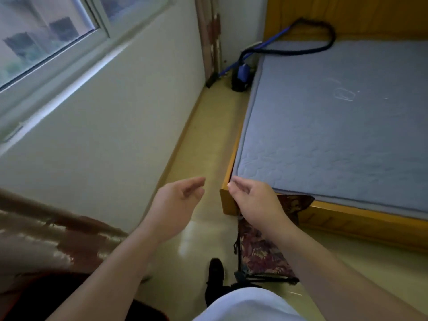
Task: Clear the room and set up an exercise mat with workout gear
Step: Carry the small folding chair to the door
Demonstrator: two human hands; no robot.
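Daylight from a window [46,31] falls on a pale wall [104,135] at the left, with streaked brown fabric [46,239] below it, too blurred to identify. A person's left hand [178,202] is raised over the narrow strip of floor [203,147] between wall and bed, fingers relaxed and slightly bent, holding nothing. A dark shoe [216,269] stands on that strip.

The right hand [254,202] hangs at the near left corner of the bed frame [347,218], fingers loosely curled and empty. Whether its fingertips touch the corner of the blue-grey pad [335,135] cannot be told. Both hands are held out in front, probably ready to take hold of something at that corner.

A floral cloth [261,253] hangs down from the same corner to the floor. At the bed's far left corner a blue object [243,70] sits on the floor, and a black-and-blue cord [301,50] loops from it onto the pad's far edge; it may be workout gear.

No rolled exercise mat is in view, so the setting-up looks barely begun.
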